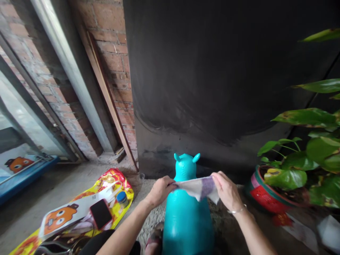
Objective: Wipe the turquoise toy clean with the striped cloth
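A white cloth with a purple band (196,186) is stretched between my two hands. My left hand (162,189) pinches its left end, and my right hand (225,189) grips the right end, where a corner hangs down. A bracelet circles my right wrist. Just beneath the cloth is a turquoise inflatable animal toy (187,221) with two small ears, its head toward the dark panel (217,78). The cloth covers part of the toy's neck; I cannot tell whether they touch.
At left, a yellow and red plastic sheet (123,212) bears a phone (101,213), a small blue-lidded jar (122,198), a white bag with an orange cartoon (60,217) and a dark handbag (61,246). A potted plant (273,198) stands right. A wooden plank (113,102) leans against the brick wall (115,53).
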A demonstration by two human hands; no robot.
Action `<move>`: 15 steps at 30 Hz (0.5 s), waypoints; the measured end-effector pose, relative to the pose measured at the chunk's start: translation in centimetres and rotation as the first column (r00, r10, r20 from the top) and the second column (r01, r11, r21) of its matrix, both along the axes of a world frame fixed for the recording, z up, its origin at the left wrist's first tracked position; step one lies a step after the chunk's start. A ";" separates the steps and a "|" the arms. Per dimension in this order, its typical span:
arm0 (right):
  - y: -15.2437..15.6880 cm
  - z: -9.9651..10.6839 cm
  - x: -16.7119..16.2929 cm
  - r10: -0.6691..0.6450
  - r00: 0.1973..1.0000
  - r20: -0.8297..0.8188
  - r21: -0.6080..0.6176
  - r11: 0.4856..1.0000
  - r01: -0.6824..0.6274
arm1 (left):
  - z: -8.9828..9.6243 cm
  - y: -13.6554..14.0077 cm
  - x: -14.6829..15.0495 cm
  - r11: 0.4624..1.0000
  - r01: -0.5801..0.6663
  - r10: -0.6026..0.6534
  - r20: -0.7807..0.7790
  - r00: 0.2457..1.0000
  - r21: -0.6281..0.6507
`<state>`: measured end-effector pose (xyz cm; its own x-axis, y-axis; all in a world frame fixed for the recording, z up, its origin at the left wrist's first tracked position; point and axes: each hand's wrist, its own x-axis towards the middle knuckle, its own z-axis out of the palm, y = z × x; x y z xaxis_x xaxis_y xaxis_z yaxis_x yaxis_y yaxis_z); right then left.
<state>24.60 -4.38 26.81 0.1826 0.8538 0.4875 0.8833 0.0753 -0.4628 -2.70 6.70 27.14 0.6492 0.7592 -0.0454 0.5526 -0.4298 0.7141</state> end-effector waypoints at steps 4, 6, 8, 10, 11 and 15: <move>-1.4 -2.0 -0.3 -0.037 0.998 0.043 0.005 0.999 0.037 | -0.5 -0.5 -0.3 1.000 0.013 -0.011 -0.076 0.997 0.027; -3.9 -6.0 -1.0 -0.069 0.995 0.066 -0.065 0.995 0.073 | -2.8 -1.9 -0.9 0.999 0.030 -0.033 -0.156 0.987 -0.018; -6.9 -11.1 -2.0 -0.044 0.998 0.055 -0.245 0.968 0.056 | -5.9 -3.7 -1.5 0.996 0.038 -0.057 -0.245 0.968 -0.084; -9.4 -15.9 -2.9 -0.005 1.000 0.024 -0.372 0.928 0.014 | -9.0 -5.4 -1.9 0.992 0.008 -0.046 -0.305 0.951 -0.126; -10.1 -17.6 -3.4 0.001 1.000 0.009 -0.422 0.907 0.003 | -10.4 -6.1 -1.9 0.991 -0.017 -0.026 -0.315 0.949 -0.131; -8.9 -19.9 -4.8 -0.203 0.976 -0.079 -0.378 0.912 0.159 | -14.2 -7.8 -0.2 0.989 -0.107 0.075 -0.287 0.955 -0.099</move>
